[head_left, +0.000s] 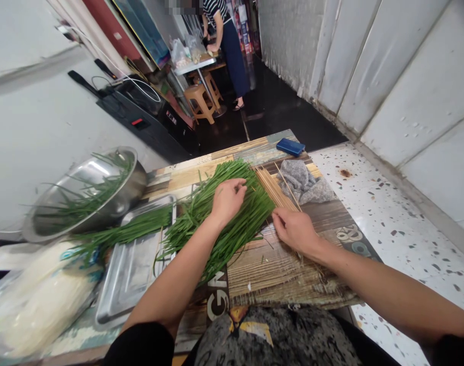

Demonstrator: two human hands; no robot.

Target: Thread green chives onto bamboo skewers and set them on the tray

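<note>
The left hand [228, 201] is over the heap of long green leaves [193, 218], its fingers loosely curled and the thumb close to the forefinger; whether anything is pinched there I cannot tell. The right hand [296, 230] is half closed, knuckles up, with its fingertips at the near end of the wooden skewers [273, 188]; its grip is hidden. The skewers lie bunched right along the heap's edge, probably so that both are within easy reach. The leaves lie on the counter [262, 269], mostly running one way, likely to keep their ends together. They look slender, flat, glossy and fresh, with a few strays. Beyond the skewers are a crumpled grey cloth [304, 183] and a blue box [290, 147]. To the left, more leaves reach across a metal tray [128, 269], and others lie in a steel bowl [138, 178].
</note>
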